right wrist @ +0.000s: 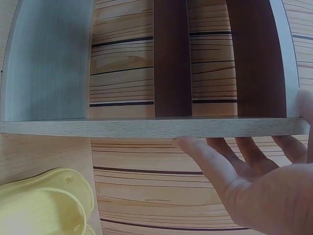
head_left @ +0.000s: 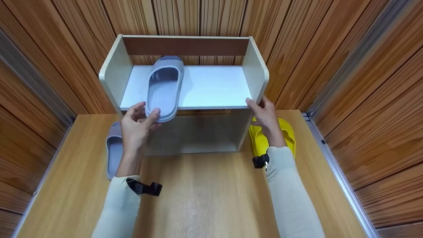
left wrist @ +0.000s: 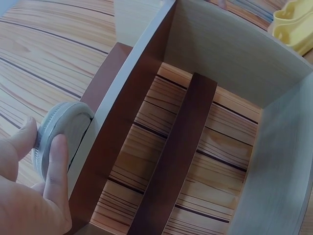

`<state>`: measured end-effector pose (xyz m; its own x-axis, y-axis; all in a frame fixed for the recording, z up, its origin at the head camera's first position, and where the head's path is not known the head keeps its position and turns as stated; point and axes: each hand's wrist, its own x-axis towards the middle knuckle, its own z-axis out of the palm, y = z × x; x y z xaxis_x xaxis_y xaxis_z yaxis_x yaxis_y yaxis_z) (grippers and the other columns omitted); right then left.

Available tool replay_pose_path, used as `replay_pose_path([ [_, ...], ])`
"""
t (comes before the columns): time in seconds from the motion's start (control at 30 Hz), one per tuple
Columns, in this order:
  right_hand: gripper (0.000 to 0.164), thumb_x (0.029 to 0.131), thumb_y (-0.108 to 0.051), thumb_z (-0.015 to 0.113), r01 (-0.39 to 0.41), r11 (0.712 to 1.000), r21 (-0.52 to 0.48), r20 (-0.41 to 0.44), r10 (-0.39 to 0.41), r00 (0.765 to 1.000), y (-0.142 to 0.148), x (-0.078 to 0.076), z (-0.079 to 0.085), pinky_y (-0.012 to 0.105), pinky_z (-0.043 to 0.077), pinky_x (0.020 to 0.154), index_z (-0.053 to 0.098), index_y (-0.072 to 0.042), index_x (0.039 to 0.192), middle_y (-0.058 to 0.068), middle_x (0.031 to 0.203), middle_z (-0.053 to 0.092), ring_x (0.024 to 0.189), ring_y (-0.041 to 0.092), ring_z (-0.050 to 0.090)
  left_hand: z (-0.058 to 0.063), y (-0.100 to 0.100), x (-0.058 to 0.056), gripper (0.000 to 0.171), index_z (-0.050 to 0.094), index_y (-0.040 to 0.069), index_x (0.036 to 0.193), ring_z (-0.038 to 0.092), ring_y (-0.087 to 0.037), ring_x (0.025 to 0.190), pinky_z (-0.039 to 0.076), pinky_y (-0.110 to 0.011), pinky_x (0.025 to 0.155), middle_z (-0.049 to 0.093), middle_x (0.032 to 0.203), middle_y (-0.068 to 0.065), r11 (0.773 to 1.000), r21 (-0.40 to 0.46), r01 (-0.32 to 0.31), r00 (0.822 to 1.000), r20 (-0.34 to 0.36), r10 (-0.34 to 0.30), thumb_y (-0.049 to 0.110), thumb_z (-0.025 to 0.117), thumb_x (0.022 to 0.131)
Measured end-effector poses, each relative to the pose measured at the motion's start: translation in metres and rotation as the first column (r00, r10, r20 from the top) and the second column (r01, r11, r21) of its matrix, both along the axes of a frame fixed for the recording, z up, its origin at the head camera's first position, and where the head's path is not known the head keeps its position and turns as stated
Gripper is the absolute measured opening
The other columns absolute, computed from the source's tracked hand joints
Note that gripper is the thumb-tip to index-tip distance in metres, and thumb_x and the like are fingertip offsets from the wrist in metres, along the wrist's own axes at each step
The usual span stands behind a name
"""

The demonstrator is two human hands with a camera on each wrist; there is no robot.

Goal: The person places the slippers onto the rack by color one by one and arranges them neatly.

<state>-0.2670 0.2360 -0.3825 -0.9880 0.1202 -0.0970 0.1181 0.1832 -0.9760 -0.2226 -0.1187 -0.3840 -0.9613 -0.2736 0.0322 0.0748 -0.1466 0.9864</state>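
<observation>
slipper (head_left: 163,94), greyish blue, lies on the left part of the rack's upper shelf (head_left: 214,87), toe towards the back and heel end jutting out over the front edge; i cannot tell whether its whole sole rests flat on the board. my left hand (head_left: 134,130) pinches that heel end, thumb on one side and fingers on the other. my right hand (head_left: 266,115) holds the rack (head_left: 257,66) at the right end of the upper shelf, thumb at the front corner and the other fingers along the outside of the side panel (right wrist: 156,128). a matching grey slipper (head_left: 114,148) stands on the wooden table (head_left: 205,198) to the left of the rack, partly hidden behind my left forearm. yellow slippers (head_left: 287,130) stand to the right of the rack, partly covered by my right hand and forearm. each wrist carries a black band, over pale sleeves (head_left: 294,191). wood-panelled walls (head_left: 178,16) rise behind and at both sides, and brown crossbars (left wrist: 171,156) span the rack's back.
</observation>
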Motion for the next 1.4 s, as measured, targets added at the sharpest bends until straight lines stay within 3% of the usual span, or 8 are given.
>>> replay_pose_path([
  [0.13,0.073,0.099,-0.043,0.064,-0.002,1.0,-0.008,-0.004,0.002,1.0,0.0,0.001,-0.001,0.063,0.044,0.102,0.03,-0.021,0.16,0.012,0.157,0.036,0.135,0.038,0.042,-0.001,-0.003,0.002,0.066,0.049,0.004,0.145,0.061,-0.02,0.098,0.058,-0.029,0.082,0.052,0.124,-0.013,0.999,-0.011,0.036,0.999,0.006,-0.036,0.019,0.08,0.088],
  [0.33,0.073,0.099,-0.045,0.063,0.005,1.0,-0.007,0.011,-0.005,1.0,0.0,0.0,-0.001,0.062,0.044,0.103,0.031,-0.022,0.159,0.009,0.158,0.036,0.134,0.036,0.043,0.0,-0.012,0.006,0.064,0.05,0.006,0.146,0.061,-0.021,0.107,0.057,-0.027,0.085,0.054,0.128,-0.012,0.986,-0.152,0.07,0.998,0.009,-0.069,0.029,0.076,0.092],
  [0.57,0.075,0.098,-0.048,0.064,0.007,1.0,0.004,0.016,-0.007,1.0,0.001,-0.002,0.0,0.062,0.043,0.104,0.03,-0.023,0.16,0.008,0.159,0.036,0.135,0.036,0.042,0.002,-0.021,0.016,0.058,0.054,0.006,0.143,0.059,-0.018,0.109,0.054,-0.026,0.091,0.058,0.127,-0.01,0.931,-0.366,0.006,0.995,-0.09,-0.042,0.032,0.073,0.094],
  [0.73,0.074,0.098,-0.047,0.064,0.011,1.0,0.008,0.01,-0.011,1.0,0.001,-0.003,0.0,0.063,0.043,0.103,0.031,-0.022,0.159,0.009,0.158,0.037,0.135,0.036,0.043,0.0,-0.027,0.021,0.051,0.058,0.001,0.139,0.057,-0.026,0.113,0.049,-0.044,0.101,0.056,0.124,-0.017,0.82,-0.556,-0.135,0.961,-0.274,-0.028,0.025,0.073,0.095],
  [0.93,0.074,0.098,-0.045,0.064,0.002,1.0,-0.001,0.007,-0.002,1.0,0.0,-0.001,-0.002,0.063,0.043,0.103,0.031,-0.02,0.16,0.011,0.157,0.037,0.135,0.038,0.042,-0.014,-0.042,0.027,0.048,0.063,0.001,0.134,0.05,-0.035,0.115,0.043,-0.049,0.093,0.056,0.125,-0.023,0.675,-0.667,-0.316,0.916,-0.4,0.033,0.022,0.076,0.093],
  [1.07,0.077,0.097,-0.047,0.065,0.009,1.0,-0.007,0.019,-0.009,1.0,-0.001,-0.001,-0.002,0.062,0.044,0.103,0.029,-0.022,0.16,0.01,0.157,0.037,0.135,0.038,0.043,-0.028,-0.055,0.03,0.05,0.062,-0.001,0.134,0.048,-0.04,0.118,0.041,-0.052,0.089,0.056,0.128,-0.027,0.579,-0.712,-0.397,0.898,-0.432,0.085,0.023,0.076,0.093],
  [1.2,0.075,0.098,-0.047,0.065,0.014,1.0,-0.011,0.019,-0.014,1.0,-0.001,-0.002,-0.001,0.063,0.044,0.102,0.03,-0.023,0.16,0.009,0.158,0.037,0.135,0.038,0.043,-0.039,-0.067,0.032,0.055,0.059,0.0,0.139,0.045,-0.042,0.127,0.041,-0.057,0.099,0.054,0.135,-0.027,0.485,-0.755,-0.441,0.892,-0.429,0.142,0.027,0.076,0.093],
  [1.4,0.074,0.098,-0.045,0.065,0.016,1.0,-0.02,0.017,-0.015,1.0,0.0,-0.002,-0.001,0.064,0.043,0.102,0.031,-0.023,0.16,0.01,0.158,0.037,0.134,0.037,0.042,-0.055,-0.082,0.034,0.065,0.05,0.005,0.148,0.029,-0.043,0.145,0.02,-0.061,0.118,0.04,0.153,-0.026,0.392,-0.813,-0.432,0.902,-0.375,0.215,0.035,0.073,0.095],
])
